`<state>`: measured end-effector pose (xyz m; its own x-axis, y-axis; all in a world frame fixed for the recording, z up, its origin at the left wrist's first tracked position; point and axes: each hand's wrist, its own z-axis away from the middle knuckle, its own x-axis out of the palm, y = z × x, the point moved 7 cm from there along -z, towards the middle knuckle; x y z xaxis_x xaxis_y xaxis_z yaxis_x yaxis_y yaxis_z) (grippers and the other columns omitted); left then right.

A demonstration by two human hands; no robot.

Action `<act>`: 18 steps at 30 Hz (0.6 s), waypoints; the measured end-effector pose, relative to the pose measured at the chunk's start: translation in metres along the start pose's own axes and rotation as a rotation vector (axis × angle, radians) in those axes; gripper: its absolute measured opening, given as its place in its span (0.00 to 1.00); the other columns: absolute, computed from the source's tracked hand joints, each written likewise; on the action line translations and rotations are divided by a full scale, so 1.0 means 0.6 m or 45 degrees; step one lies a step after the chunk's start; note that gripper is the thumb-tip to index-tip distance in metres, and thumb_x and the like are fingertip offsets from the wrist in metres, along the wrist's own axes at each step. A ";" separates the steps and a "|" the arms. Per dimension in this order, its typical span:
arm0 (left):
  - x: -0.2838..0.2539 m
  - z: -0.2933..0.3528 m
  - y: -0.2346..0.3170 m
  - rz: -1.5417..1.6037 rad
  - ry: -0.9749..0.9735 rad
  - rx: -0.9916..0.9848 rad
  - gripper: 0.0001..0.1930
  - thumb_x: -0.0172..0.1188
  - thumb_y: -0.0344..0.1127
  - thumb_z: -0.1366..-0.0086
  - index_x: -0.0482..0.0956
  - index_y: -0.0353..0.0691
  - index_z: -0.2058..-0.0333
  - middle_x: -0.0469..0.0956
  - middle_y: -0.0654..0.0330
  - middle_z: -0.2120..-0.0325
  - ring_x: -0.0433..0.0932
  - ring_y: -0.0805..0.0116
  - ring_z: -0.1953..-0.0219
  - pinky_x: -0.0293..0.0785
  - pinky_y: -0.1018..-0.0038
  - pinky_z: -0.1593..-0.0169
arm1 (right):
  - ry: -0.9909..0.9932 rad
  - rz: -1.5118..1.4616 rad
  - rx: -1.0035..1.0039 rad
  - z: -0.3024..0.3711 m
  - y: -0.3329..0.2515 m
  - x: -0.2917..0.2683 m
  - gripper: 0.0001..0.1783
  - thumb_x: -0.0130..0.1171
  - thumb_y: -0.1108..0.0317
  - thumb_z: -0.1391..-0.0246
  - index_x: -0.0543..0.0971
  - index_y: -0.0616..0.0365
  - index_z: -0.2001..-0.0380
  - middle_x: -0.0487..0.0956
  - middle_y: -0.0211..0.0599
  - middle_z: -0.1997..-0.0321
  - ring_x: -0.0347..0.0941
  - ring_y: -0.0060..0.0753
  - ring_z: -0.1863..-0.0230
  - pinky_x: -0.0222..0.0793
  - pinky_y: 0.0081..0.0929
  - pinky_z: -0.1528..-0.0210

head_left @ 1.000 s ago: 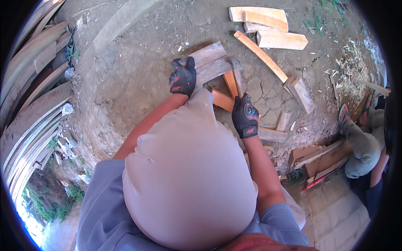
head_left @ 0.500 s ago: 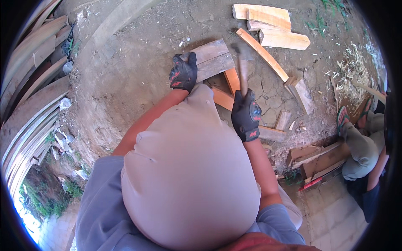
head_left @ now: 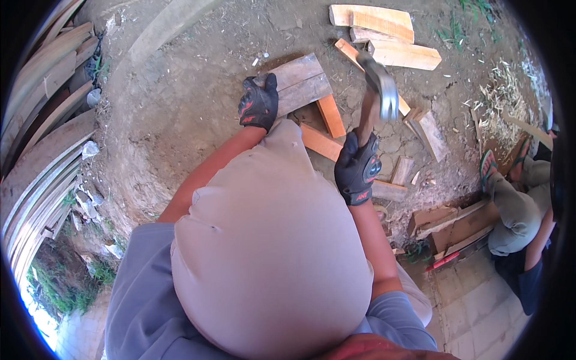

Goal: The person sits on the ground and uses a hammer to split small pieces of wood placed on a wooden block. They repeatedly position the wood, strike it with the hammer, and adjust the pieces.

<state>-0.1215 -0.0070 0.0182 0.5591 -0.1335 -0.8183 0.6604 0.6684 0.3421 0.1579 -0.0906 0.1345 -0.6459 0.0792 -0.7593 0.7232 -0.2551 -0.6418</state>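
Note:
A black glove with red marks covers my left hand [head_left: 258, 103], which grips the left end of a weathered grey wooden board [head_left: 305, 86]. The board shows a seam along its length. Below its right end sits a short orange-toned wood block [head_left: 331, 116], and a second orange block [head_left: 320, 143] lies nearer my knee. My right hand [head_left: 357, 166], gloved the same way, is closed around the wooden handle of a hammer [head_left: 370, 111]. Its metal head, slightly blurred, is raised to the right of the board, apart from it.
Pale cut wood pieces [head_left: 403, 54] lie at the far right, with a long thin strip [head_left: 348, 53] partly behind the hammer. Offcuts [head_left: 429, 135] and wood shavings [head_left: 503, 99] are on the right. Another person [head_left: 517, 219] sits there. Curved planks [head_left: 45, 150] are stacked left.
The hammer has swung up and right, away from the board's right end, and its head now shows larger. My left hand stays on the board.

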 end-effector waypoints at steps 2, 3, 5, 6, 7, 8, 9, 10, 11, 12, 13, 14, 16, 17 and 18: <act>0.005 -0.005 0.010 -0.019 -0.023 0.018 0.36 0.52 0.66 0.27 0.70 0.35 0.41 0.83 0.30 0.52 0.82 0.30 0.46 0.75 0.44 0.42 | -0.159 0.107 0.121 0.018 0.057 0.058 0.16 0.54 0.55 0.27 0.74 0.60 0.57 0.83 0.57 0.72 0.82 0.65 0.69 0.75 0.57 0.67; 0.012 -0.006 0.014 -0.032 -0.038 0.028 0.36 0.52 0.66 0.27 0.70 0.35 0.41 0.83 0.30 0.52 0.82 0.30 0.46 0.75 0.45 0.42 | -0.321 0.231 0.173 0.019 0.089 0.102 0.17 0.53 0.55 0.26 0.74 0.60 0.57 0.83 0.58 0.72 0.83 0.65 0.69 0.75 0.57 0.67; 0.014 0.000 0.006 -0.032 -0.017 0.033 0.38 0.52 0.67 0.28 0.70 0.33 0.40 0.82 0.29 0.51 0.81 0.28 0.45 0.74 0.44 0.40 | -0.496 0.350 0.183 0.009 0.089 0.118 0.19 0.51 0.52 0.25 0.75 0.60 0.57 0.83 0.58 0.71 0.83 0.64 0.67 0.76 0.58 0.65; 0.012 -0.008 0.008 -0.026 0.013 0.036 0.39 0.51 0.68 0.28 0.70 0.32 0.40 0.82 0.28 0.51 0.80 0.28 0.44 0.74 0.44 0.39 | -0.457 0.336 0.150 -0.016 0.068 0.105 0.19 0.51 0.52 0.25 0.75 0.59 0.57 0.83 0.58 0.71 0.83 0.64 0.67 0.76 0.58 0.65; 0.006 -0.014 0.013 -0.011 0.023 0.030 0.40 0.51 0.68 0.28 0.71 0.32 0.40 0.82 0.28 0.51 0.80 0.28 0.44 0.74 0.44 0.39 | -0.431 0.329 0.123 -0.031 0.047 0.085 0.18 0.52 0.53 0.26 0.75 0.59 0.57 0.83 0.58 0.71 0.83 0.64 0.68 0.76 0.57 0.65; 0.002 -0.004 0.007 -0.008 0.006 0.000 0.40 0.51 0.69 0.28 0.71 0.32 0.40 0.82 0.27 0.51 0.80 0.28 0.44 0.73 0.44 0.39 | -0.436 0.334 0.114 -0.024 0.029 0.062 0.18 0.52 0.53 0.26 0.75 0.59 0.57 0.82 0.58 0.71 0.83 0.64 0.68 0.76 0.57 0.65; -0.001 0.003 0.003 0.004 -0.008 -0.017 0.40 0.51 0.69 0.29 0.71 0.32 0.40 0.82 0.27 0.51 0.80 0.28 0.44 0.73 0.44 0.39 | -0.335 0.247 0.134 -0.025 0.005 0.035 0.17 0.54 0.54 0.26 0.75 0.59 0.57 0.83 0.58 0.70 0.82 0.65 0.69 0.75 0.58 0.66; 0.001 0.000 0.005 -0.008 -0.008 -0.011 0.40 0.52 0.69 0.28 0.71 0.32 0.40 0.82 0.28 0.52 0.81 0.28 0.45 0.74 0.45 0.40 | -0.223 0.156 0.124 -0.028 -0.009 0.019 0.17 0.54 0.54 0.26 0.76 0.59 0.56 0.83 0.58 0.70 0.82 0.66 0.69 0.75 0.58 0.65; 0.000 -0.004 0.005 -0.021 -0.008 -0.006 0.39 0.52 0.68 0.28 0.70 0.32 0.41 0.83 0.29 0.53 0.81 0.29 0.46 0.75 0.45 0.42 | -0.112 0.063 0.112 -0.025 -0.020 0.003 0.17 0.55 0.55 0.27 0.76 0.59 0.55 0.83 0.58 0.70 0.82 0.66 0.68 0.76 0.57 0.65; -0.001 -0.002 -0.002 -0.036 -0.008 -0.012 0.39 0.52 0.68 0.28 0.70 0.32 0.41 0.83 0.30 0.53 0.82 0.30 0.47 0.76 0.45 0.43 | -0.012 -0.030 0.101 -0.019 -0.027 -0.010 0.17 0.55 0.55 0.27 0.76 0.60 0.55 0.83 0.57 0.70 0.82 0.66 0.68 0.76 0.57 0.65; 0.002 -0.004 0.000 -0.042 -0.003 -0.005 0.39 0.52 0.68 0.28 0.70 0.32 0.41 0.83 0.30 0.54 0.82 0.29 0.47 0.76 0.45 0.43 | 0.024 -0.013 0.098 -0.005 -0.005 0.004 0.19 0.54 0.53 0.27 0.77 0.60 0.53 0.83 0.57 0.68 0.83 0.65 0.64 0.77 0.56 0.63; 0.005 -0.005 0.000 -0.047 0.002 0.001 0.39 0.53 0.68 0.28 0.70 0.31 0.41 0.83 0.30 0.54 0.82 0.29 0.47 0.77 0.45 0.43 | -0.176 0.140 0.180 0.006 0.029 0.044 0.19 0.54 0.53 0.27 0.77 0.60 0.54 0.84 0.57 0.68 0.83 0.65 0.64 0.77 0.56 0.62; 0.007 -0.006 0.013 -0.042 -0.010 0.019 0.40 0.52 0.68 0.28 0.71 0.31 0.42 0.83 0.29 0.53 0.81 0.28 0.47 0.76 0.45 0.42 | -0.571 0.437 0.346 0.016 0.088 0.117 0.20 0.53 0.52 0.27 0.77 0.61 0.55 0.84 0.57 0.68 0.84 0.64 0.62 0.77 0.55 0.61; 0.006 -0.004 0.022 -0.030 -0.029 0.026 0.41 0.52 0.69 0.28 0.71 0.30 0.42 0.82 0.28 0.52 0.81 0.27 0.46 0.75 0.44 0.41 | -0.529 0.392 0.332 0.012 0.098 0.125 0.21 0.52 0.51 0.27 0.76 0.61 0.57 0.84 0.57 0.68 0.83 0.65 0.64 0.77 0.57 0.63; 0.005 -0.003 0.021 -0.022 -0.048 0.022 0.42 0.51 0.70 0.29 0.72 0.29 0.41 0.82 0.27 0.51 0.80 0.26 0.45 0.74 0.44 0.40 | -0.512 0.381 0.275 0.006 0.083 0.117 0.21 0.52 0.51 0.26 0.76 0.61 0.57 0.84 0.58 0.68 0.83 0.65 0.65 0.76 0.57 0.63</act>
<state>-0.1126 0.0026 0.0192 0.5657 -0.1730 -0.8063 0.6786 0.6531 0.3360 0.1474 -0.1013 0.0497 -0.4929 -0.3913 -0.7771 0.8504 -0.4053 -0.3354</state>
